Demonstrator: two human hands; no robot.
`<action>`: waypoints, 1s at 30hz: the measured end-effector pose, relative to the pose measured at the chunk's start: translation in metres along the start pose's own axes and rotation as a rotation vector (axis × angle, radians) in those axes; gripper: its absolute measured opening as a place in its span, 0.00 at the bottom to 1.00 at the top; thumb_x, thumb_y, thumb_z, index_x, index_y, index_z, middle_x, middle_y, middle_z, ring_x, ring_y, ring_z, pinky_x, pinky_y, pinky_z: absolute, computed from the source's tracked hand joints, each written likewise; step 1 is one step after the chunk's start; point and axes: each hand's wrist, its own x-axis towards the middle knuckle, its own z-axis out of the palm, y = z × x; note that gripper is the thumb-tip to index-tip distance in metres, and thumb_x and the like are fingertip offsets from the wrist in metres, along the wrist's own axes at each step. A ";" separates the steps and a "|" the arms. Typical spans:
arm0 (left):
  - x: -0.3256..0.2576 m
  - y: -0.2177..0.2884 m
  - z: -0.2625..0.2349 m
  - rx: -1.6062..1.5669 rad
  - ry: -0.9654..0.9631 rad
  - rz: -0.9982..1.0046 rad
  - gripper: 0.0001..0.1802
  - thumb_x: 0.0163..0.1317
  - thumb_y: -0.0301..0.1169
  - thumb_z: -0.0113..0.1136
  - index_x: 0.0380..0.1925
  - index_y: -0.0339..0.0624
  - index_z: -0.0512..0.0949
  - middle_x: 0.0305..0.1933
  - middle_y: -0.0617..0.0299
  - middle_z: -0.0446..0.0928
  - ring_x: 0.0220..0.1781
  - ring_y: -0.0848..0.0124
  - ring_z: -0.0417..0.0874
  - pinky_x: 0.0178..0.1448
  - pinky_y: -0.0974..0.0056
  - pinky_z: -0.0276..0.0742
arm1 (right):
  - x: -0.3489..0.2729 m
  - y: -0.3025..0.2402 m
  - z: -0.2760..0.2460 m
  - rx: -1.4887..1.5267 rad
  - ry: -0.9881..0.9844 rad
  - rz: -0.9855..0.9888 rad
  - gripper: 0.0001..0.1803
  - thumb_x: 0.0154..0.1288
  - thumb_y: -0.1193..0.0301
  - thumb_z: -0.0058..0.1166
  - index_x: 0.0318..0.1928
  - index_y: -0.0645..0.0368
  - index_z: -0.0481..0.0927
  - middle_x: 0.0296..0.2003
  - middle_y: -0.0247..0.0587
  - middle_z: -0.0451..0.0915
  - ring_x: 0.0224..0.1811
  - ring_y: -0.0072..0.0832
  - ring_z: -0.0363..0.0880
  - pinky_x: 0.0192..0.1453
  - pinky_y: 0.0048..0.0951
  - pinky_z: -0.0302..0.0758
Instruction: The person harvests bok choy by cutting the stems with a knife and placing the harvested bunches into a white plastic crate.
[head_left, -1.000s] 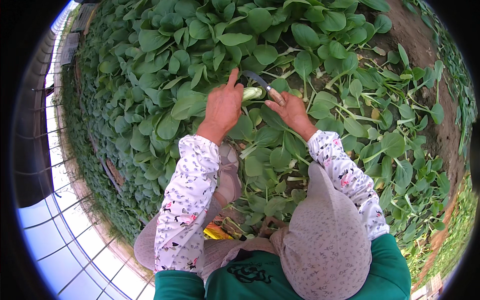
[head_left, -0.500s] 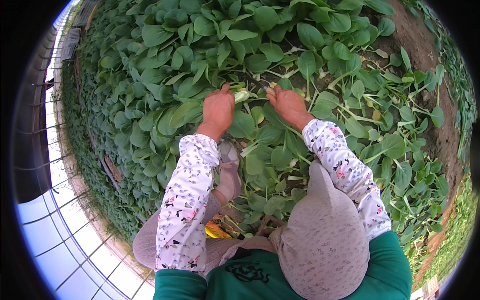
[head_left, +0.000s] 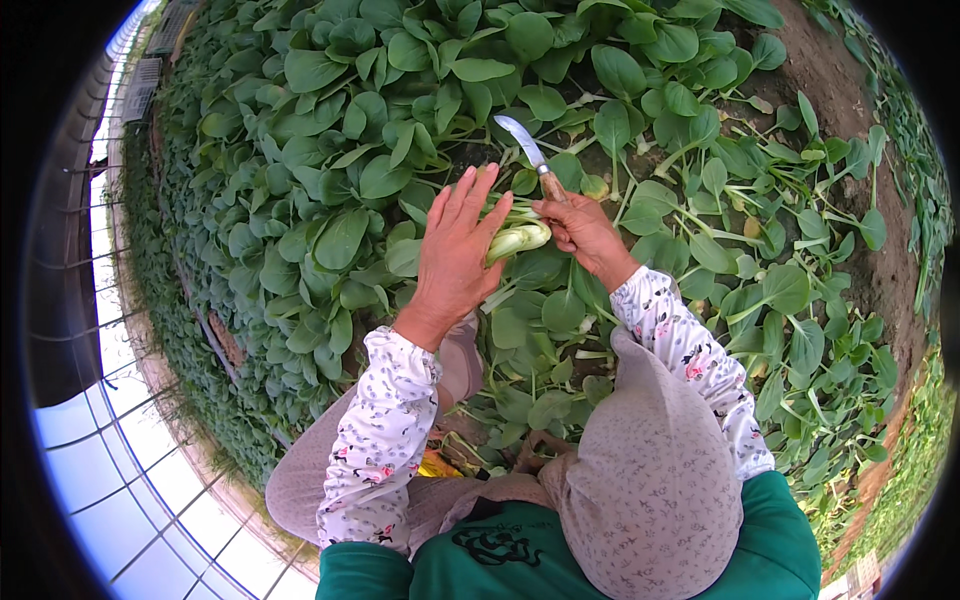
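Note:
My left hand, fingers stretched out, lies over a cut bok choy and holds it in the crook of the thumb. The pale stem end sticks out to the right, while my palm hides much of its leafy part. Just right of the stem, my right hand is closed round the wooden handle of a small knife. Its curved metal blade points up and left, away from my left hand. The right fingertips are close to the stem; I cannot tell whether they touch it.
Dense standing bok choy plants fill the bed ahead and to the left. Several loose, cut plants lie to the right, beside a strip of bare soil. A wire grid wall runs along the left; a grey crate stands far left.
My left hand has drawn back toward me with the bok choy, its fingers now extended. My right hand has turned slightly, and the knife blade now shows above the leaves.

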 end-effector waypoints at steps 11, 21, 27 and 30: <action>0.070 -0.075 0.003 0.466 -0.265 -0.058 0.12 0.36 0.21 0.62 0.26 0.39 0.77 0.55 0.50 0.71 0.40 0.59 0.79 0.43 0.59 0.72 | 0.051 -0.016 0.018 -1.091 0.239 -0.537 0.18 0.63 0.60 0.49 0.33 0.67 0.70 0.23 0.57 0.76 0.27 0.49 0.76 0.33 0.42 0.70; 0.041 -0.096 0.014 0.588 -0.353 -0.175 0.19 0.37 0.19 0.59 0.36 0.37 0.75 0.68 0.53 0.56 0.40 0.60 0.79 0.44 0.59 0.73 | 0.053 -0.007 0.024 -1.105 0.360 -0.472 0.16 0.64 0.62 0.49 0.36 0.65 0.69 0.25 0.58 0.75 0.29 0.53 0.74 0.33 0.44 0.68; 0.045 -0.100 0.014 0.640 -0.358 -0.107 0.19 0.39 0.21 0.60 0.37 0.34 0.75 0.65 0.50 0.60 0.38 0.63 0.79 0.43 0.63 0.73 | 0.064 -0.021 0.021 -1.208 0.310 -0.457 0.17 0.63 0.61 0.48 0.37 0.67 0.73 0.29 0.61 0.77 0.34 0.56 0.76 0.39 0.48 0.71; 0.050 -0.112 0.012 0.708 -0.512 -0.168 0.14 0.41 0.24 0.61 0.33 0.37 0.78 0.61 0.51 0.65 0.40 0.63 0.80 0.44 0.61 0.74 | 0.072 -0.023 0.030 -1.267 0.248 -0.434 0.18 0.63 0.61 0.47 0.36 0.68 0.74 0.31 0.61 0.77 0.36 0.56 0.76 0.40 0.47 0.71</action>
